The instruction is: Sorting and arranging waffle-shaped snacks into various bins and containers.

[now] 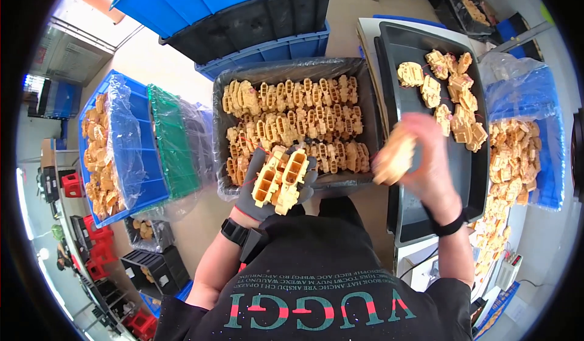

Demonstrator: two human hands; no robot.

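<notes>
Left hand [267, 189] cradles yellow parts [281, 180]; right hand [426, 158] (blurred) apparently grips another part [394, 158].

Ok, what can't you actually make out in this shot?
Head view only:
- The piece in the right hand: motion blur smears it, so its shape and the grip are unclear.
- The left hand palm: covered by the yellow plastic parts.
- The grey bin floor: hidden under rows of parts.
- The black tray near edge: behind the right forearm.

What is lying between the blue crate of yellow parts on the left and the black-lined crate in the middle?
In the head view, a green crate wrapped in clear plastic stands between the blue crate and the black-lined crate.
</notes>
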